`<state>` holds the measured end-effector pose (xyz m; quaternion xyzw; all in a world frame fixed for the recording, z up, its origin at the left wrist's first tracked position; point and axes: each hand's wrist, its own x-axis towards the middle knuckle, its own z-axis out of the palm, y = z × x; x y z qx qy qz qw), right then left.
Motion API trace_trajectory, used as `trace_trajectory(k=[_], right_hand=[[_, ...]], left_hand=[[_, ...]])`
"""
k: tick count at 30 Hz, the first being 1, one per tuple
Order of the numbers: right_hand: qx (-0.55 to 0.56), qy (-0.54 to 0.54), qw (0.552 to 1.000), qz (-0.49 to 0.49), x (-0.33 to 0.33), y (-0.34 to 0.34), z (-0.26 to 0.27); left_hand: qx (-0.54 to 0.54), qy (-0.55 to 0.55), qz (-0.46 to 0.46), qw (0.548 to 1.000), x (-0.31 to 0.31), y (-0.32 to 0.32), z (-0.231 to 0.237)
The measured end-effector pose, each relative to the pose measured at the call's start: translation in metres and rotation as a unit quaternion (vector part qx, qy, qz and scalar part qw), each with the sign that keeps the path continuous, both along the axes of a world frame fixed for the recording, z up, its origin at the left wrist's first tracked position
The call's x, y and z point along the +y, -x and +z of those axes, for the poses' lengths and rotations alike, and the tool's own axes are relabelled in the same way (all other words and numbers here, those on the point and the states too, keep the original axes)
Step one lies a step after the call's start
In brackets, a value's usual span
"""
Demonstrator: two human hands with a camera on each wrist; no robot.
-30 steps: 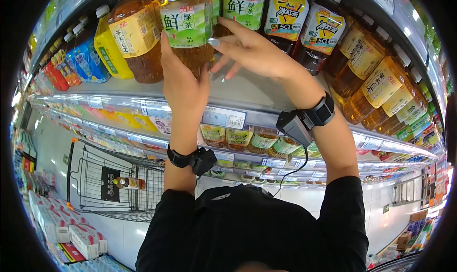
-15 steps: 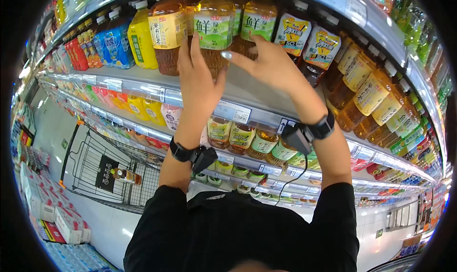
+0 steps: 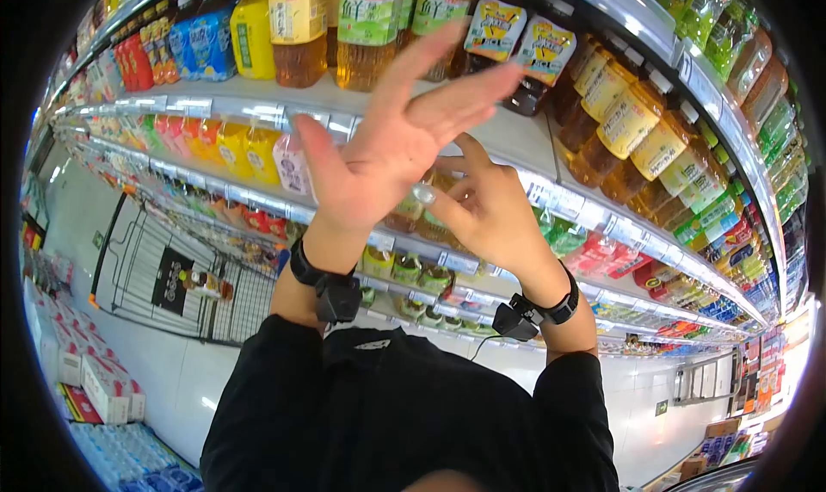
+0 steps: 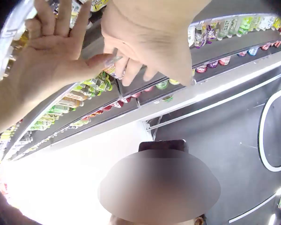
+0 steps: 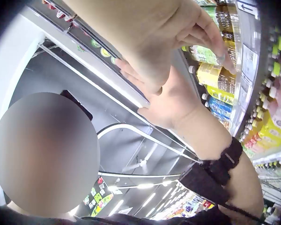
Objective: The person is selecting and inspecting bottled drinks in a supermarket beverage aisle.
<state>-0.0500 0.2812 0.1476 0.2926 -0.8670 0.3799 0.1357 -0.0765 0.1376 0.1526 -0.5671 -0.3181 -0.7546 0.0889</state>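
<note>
My left hand (image 3: 379, 156) is spread wide in front of the shelf, palm showing and nothing held. Just right of it, my right hand (image 3: 490, 212) hangs with loosely bent fingers, also empty; its thumb tip overlaps the left palm's edge in the head view. Beyond the fingers, a large green tea bottle (image 3: 368, 31) with a green label stands upright on the upper shelf (image 3: 516, 139). Another green tea bottle (image 3: 443, 10) stands to its right, partly behind the left fingers. In the left wrist view, the right hand (image 4: 51, 63) shows its palm beside the left hand (image 4: 145, 42).
Dark iced tea bottles (image 3: 544, 57) and rows of yellow-label bottles (image 3: 632, 117) stand to the right. A cream-label bottle (image 3: 298, 27) and a yellow bottle (image 3: 252, 36) are at left. Behind, a shopping cart (image 3: 129, 277) holds one bottle (image 3: 206, 284). Boxes (image 3: 107, 389) are stacked beside it.
Both hands have left the green tea bottle and drawn back toward the body. The left hand has turned palm out with fingers spread; the bottle stays on the shelf.
</note>
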Motion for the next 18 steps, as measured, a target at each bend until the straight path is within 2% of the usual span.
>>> trace_trajectory(k=[3, 7, 11, 14, 16, 18], right_hand=[[-0.044, 0.024, 0.998, 0.034, 0.000, -0.024, -0.011], [-0.127, 0.004, 0.990, 0.055, 0.000, -0.064, -0.021], [-0.144, 0.155, 0.968, 0.134, -0.014, -0.098, -0.056], [-0.168, 0.121, 0.965, 0.164, -0.016, -0.121, -0.072], [-0.176, 0.164, 0.957, 0.165, -0.020, -0.139, -0.077], [-0.186, 0.166, 0.954, 0.169, -0.020, -0.152, -0.083]], left_hand=[[0.094, 0.105, -0.003, 0.990, 0.008, -0.016, 0.002], [0.094, 0.116, -0.014, 0.989, 0.015, -0.057, -0.004], [0.094, 0.202, -0.009, 0.975, 0.006, -0.091, -0.025], [0.122, 0.218, -0.001, 0.968, 0.004, -0.106, -0.046], [0.144, 0.207, 0.021, 0.967, 0.008, -0.125, -0.043], [0.093, 0.235, 0.050, 0.966, 0.003, -0.151, -0.035]])
